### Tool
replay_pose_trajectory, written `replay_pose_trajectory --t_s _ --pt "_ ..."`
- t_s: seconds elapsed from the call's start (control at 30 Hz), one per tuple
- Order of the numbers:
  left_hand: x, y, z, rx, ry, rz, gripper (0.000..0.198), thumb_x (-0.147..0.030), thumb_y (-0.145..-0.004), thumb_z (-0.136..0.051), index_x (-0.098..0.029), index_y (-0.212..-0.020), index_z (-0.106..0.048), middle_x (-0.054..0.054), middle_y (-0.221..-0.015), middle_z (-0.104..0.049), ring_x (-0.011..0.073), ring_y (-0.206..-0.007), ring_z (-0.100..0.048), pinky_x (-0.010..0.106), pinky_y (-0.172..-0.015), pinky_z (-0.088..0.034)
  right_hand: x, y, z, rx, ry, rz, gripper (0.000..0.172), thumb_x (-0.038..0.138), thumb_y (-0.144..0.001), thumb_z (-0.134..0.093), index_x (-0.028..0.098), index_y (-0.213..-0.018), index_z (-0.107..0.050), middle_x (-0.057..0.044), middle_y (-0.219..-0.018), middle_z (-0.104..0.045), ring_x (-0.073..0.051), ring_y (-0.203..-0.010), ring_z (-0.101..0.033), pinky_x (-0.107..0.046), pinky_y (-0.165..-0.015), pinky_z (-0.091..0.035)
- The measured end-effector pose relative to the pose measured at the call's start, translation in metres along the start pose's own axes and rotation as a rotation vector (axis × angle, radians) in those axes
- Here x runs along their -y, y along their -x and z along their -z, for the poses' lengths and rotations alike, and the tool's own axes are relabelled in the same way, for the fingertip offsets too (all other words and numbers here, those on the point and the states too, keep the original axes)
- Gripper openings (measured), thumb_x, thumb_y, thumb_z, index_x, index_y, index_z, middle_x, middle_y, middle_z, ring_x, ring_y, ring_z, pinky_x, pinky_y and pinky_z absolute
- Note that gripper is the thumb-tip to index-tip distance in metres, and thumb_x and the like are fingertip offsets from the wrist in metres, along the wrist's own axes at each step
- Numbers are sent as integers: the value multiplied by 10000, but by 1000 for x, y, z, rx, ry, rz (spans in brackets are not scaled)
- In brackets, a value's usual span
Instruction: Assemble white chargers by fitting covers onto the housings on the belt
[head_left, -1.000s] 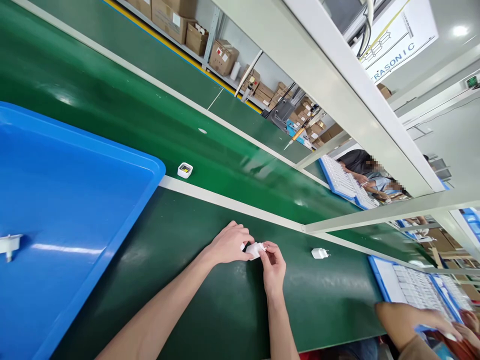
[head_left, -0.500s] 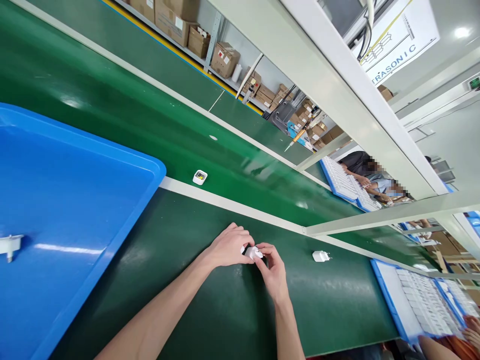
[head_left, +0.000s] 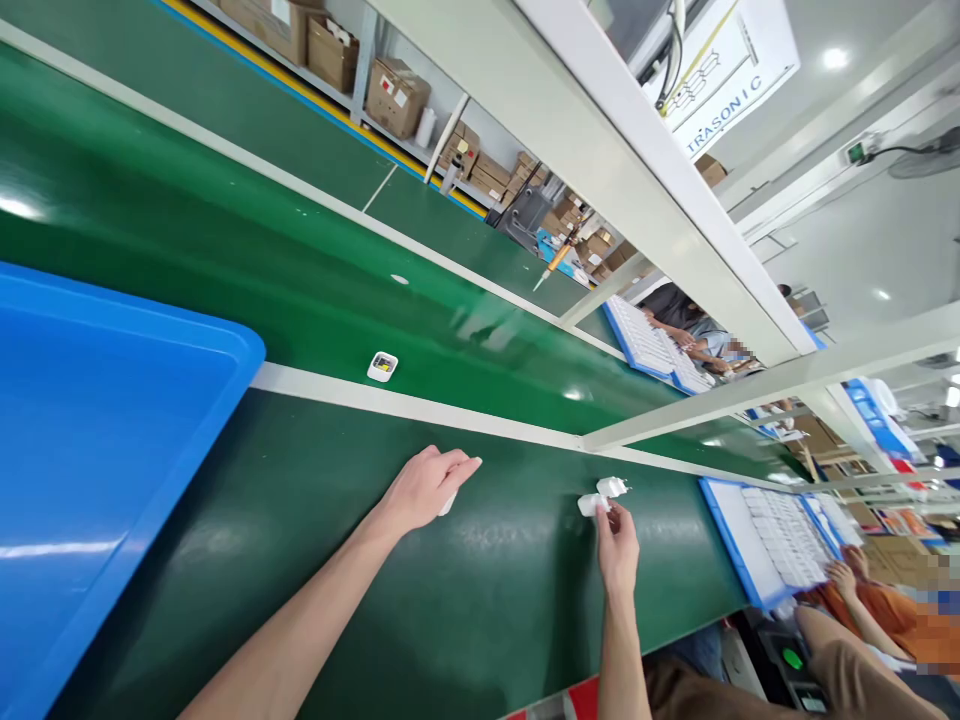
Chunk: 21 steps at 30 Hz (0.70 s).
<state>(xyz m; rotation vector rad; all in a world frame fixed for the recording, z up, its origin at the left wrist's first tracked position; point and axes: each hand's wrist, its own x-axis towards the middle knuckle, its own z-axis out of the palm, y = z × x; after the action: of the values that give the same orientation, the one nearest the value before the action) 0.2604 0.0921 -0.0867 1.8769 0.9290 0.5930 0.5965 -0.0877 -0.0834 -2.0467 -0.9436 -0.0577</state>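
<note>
My right hand [head_left: 619,545] pinches a white plug-in charger [head_left: 592,504] between thumb and fingers, just above or on the green bench. Right behind it lies another white charger [head_left: 613,487], its pins pointing right. My left hand [head_left: 429,488] is further left over the bench, its fingers curled round a white plastic piece [head_left: 448,503]. Most of that piece is hidden beneath the hand. On the green belt beyond the pale rail sits a small white open housing [head_left: 382,367] with something yellow and dark inside.
A large blue tray [head_left: 251,350] takes up the left side. At right, blue-edged trays [head_left: 720,520] hold rows of white pieces, with a co-worker's hands [head_left: 844,570] beside them. A pale frame post [head_left: 600,440] rises from the rail. Other people sit across the belt.
My hands have moved apart. The right one carried the charger rightward to beside the other charger, while the left kept a white piece. The view has shifted to the right.
</note>
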Motion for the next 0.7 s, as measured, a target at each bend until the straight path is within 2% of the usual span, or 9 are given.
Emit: replay_pose_trajectory --t_s 0.1,0.2,0.27,0.33,0.4,0.47,0.53,0.6,0.7 --pt "2 -1 1 -7 3 6 580 -608 -1048 -263 -238 -801 -635 -13 -726 -664 208 -805 -587 307 -731 -422 -5 10 10 -190 57 48 607 679 -885 -619 126 -1134 -639 -165 -1055 -629 -288 -882 -606 -422 -793 -497" --pt "-2 -2 1 -1 -27 4 545 -590 -1044 -270 -251 -858 -653 -11 -747 -673 215 -797 -592 305 -713 -422 14 51 -12 -203 45 129 489 579 -958 -589 159 -1207 -612 -185 -1148 -574 -330 -1008 -574 -460 -863 -489" --pt "-9 -1 -1 4 -70 14 504 -568 -1040 -291 -255 -899 -660 0 -773 -689 228 -804 -607 317 -733 -428 40 83 -38 -69 -14 199 414 517 -967 -619 207 -1241 -622 -161 -1185 -591 -318 -1026 -590 -441 -872 -515" --pt "-20 2 -6 5 -125 36 463 -529 -1045 -296 -253 -967 -660 18 -849 -717 240 -816 -634 339 -777 -438 71 109 -63 175 -100 275 453 467 -951 -667 246 -1341 -601 -136 -1270 -585 -278 -1007 -625 -406 -864 -556" --pt "-32 9 -16 4 -182 74 454 -493 -1059 -266 -243 -1046 -645 44 -927 -734 247 -827 -668 360 -813 -451 99 123 -81 472 -170 361 514 384 -958 -671 274 -1443 -538 -126 -1360 -552 -265 -1092 -623 -402 -936 -560" --pt "-42 18 -26 3 -234 118 489 -489 -1075 -202 -229 -1136 -612 59 -927 -738 250 -847 -698 362 -812 -471 115 127 -89 628 -228 418 453 316 -962 -655 281 -1406 -574 -109 -1340 -583 -272 -1157 -603 -419 -1004 -533" --pt "-49 23 -34 13 -279 146 533 -520 -1080 -161 -218 -1216 -579 51 -879 -738 233 -855 -717 336 -787 -494 117 125 -93 634 -290 419 277 298 -967 -631 267 -1239 -669 -88 -1199 -659 -272 -1093 -622 -418 -974 -538" --pt "-51 20 -32 24 -326 152 536 -584 -1062 -236 -215 -1264 -567 56 -941 -747 213 -886 -723 308 -784 -515 111 121 -96 615 -356 384 159 307 -995 -585 248 -1081 -704 -69 -1049 -691 -248 -949 -643 -377 -863 -558" --pt "-47 -5 -10 -54 -442 177 569 -574 -1003 -461 -157 -1388 -496 175 -1303 -647 292 -1175 -648 391 -976 -494 103 119 -97 577 -409 312 217 327 -1044 -511 223 -1050 -701 -61 -960 -685 -206 -798 -625 -327 -745 -544"
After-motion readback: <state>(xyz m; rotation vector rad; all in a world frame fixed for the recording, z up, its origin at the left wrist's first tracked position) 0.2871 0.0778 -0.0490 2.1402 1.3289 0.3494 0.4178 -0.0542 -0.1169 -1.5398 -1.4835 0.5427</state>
